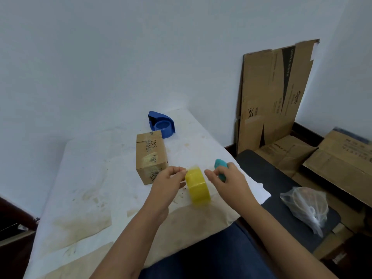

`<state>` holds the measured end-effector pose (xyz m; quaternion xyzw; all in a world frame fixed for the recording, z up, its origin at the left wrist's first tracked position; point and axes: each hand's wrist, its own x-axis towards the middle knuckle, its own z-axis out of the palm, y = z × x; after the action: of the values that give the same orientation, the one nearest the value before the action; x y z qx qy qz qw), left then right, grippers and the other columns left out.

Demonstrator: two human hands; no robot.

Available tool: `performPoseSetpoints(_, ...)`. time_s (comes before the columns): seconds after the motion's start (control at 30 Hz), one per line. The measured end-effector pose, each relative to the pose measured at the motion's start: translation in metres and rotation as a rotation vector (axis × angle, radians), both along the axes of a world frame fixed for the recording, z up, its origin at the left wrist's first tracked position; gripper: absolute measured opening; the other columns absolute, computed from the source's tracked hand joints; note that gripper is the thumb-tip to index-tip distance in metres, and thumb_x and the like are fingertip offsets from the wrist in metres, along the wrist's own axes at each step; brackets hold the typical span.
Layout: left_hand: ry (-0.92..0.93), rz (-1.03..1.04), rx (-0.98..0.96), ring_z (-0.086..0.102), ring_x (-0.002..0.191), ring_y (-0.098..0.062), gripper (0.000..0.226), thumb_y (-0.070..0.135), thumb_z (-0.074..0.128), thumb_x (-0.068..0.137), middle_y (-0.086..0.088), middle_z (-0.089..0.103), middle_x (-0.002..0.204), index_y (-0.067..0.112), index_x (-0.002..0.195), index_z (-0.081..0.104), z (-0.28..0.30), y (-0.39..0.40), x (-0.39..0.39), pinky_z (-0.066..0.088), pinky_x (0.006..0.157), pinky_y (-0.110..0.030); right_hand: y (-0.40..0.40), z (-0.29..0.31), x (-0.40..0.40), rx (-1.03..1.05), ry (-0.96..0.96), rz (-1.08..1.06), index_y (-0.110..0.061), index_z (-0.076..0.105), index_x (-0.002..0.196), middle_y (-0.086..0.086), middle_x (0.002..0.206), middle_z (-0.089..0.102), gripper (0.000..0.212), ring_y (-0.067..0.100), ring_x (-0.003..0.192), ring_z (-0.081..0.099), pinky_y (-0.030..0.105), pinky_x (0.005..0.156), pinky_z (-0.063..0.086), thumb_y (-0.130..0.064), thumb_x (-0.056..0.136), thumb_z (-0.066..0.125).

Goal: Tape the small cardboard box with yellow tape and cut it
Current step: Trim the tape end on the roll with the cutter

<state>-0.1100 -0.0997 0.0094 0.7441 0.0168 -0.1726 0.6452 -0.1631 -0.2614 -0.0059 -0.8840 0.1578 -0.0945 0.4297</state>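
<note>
cardboard box (151, 157) lies on the white table (84, 178) just behind the left grip (171, 181), whose fingertips pinch the top edge of the yellow tape roll (198, 188). right grip (225, 179), just beside the roll, clasps a teal cutter (219, 165).

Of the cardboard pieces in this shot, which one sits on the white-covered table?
The small cardboard box with INS printed on it, just beyond the left hand. The flattened cardboard sheet leans against the wall, and the other boxes lie off the table at right.
</note>
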Motion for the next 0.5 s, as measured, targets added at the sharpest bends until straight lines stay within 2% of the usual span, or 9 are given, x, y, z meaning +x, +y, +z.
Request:
performPoseSetpoints(0.07,0.015,-0.005,-0.013,0.070,0.093,-0.020,0.016,0.023,0.059,0.093,-0.010,0.073,0.101,0.010,0.096,0.069,0.000,-0.002,0.001,0.055,0.090,-0.035,0.006,-0.005,0.000,0.060,0.076,0.038,-0.019,0.066,0.096,-0.002,0.096,0.047,0.038,0.005,0.076,0.050,0.013,0.061,0.034,-0.054,0.087,0.055)
performPoseSetpoints(0.13,-0.008,-0.006,0.006,0.070,0.091,-0.018,0.017,0.025,0.059,0.093,-0.008,0.073,0.100,0.011,0.097,0.069,0.000,-0.005,0.001,0.056,0.087,-0.033,0.014,-0.010,0.001,0.154,0.085,0.043,-0.020,0.066,0.105,-0.001,0.102,0.050,0.038,0.007,0.084,0.052,0.013,0.065,0.036,-0.053,0.087,0.056)
performPoseSetpoints(0.23,-0.064,-0.012,0.056,0.070,0.090,-0.019,0.021,0.037,0.068,0.085,-0.003,0.072,0.094,0.018,0.091,0.067,-0.001,-0.007,-0.001,0.057,0.087,-0.038,0.022,-0.013,0.000,0.345,0.043,0.019,-0.022,0.066,0.108,0.000,0.111,0.055,0.033,0.008,0.093,0.054,0.016,0.069,0.038,-0.047,0.089,0.057)
performPoseSetpoints(0.3,-0.083,0.011,0.037,0.069,0.086,-0.022,0.020,0.036,0.073,0.081,-0.004,0.070,0.088,0.018,0.087,0.066,-0.004,-0.008,-0.001,0.058,0.086,-0.043,0.024,-0.012,-0.003,0.395,0.007,0.038,-0.023,0.065,0.104,0.001,0.110,0.056,0.026,0.007,0.093,0.054,0.016,0.070,0.039,-0.043,0.090,0.058)
performPoseSetpoints(0.37,-0.039,0.039,-0.056,0.067,0.086,-0.024,0.018,0.030,0.075,0.081,-0.009,0.068,0.092,0.016,0.086,0.065,-0.008,-0.007,-0.001,0.058,0.085,-0.044,0.026,-0.011,-0.006,0.409,-0.020,0.064,-0.025,0.065,0.102,0.003,0.109,0.055,0.020,0.007,0.092,0.053,0.016,0.071,0.039,-0.040,0.091,0.058)
performPoseSetpoints(0.43,0.044,0.053,-0.188,0.066,0.084,-0.022,0.017,0.023,0.074,0.082,-0.012,0.066,0.096,0.014,0.089,0.062,-0.013,-0.008,0.000,0.058,0.080,-0.039,0.024,-0.010,-0.006,0.414,-0.035,0.078,-0.024,0.065,0.102,0.004,0.108,0.053,0.019,0.007,0.092,0.053,0.016,0.071,0.040,-0.038,0.091,0.058)
performPoseSetpoints(0.5,0.123,0.059,-0.303,0.066,0.075,-0.018,0.017,0.017,0.072,0.084,-0.009,0.067,0.090,0.014,0.094,0.059,-0.015,-0.010,-0.001,0.056,0.071,-0.033,0.022,-0.009,-0.007,0.396,-0.048,0.092,-0.023,0.065,0.101,0.006,0.107,0.052,0.017,0.008,0.090,0.053,0.017,0.072,0.042,-0.036,0.092,0.058)
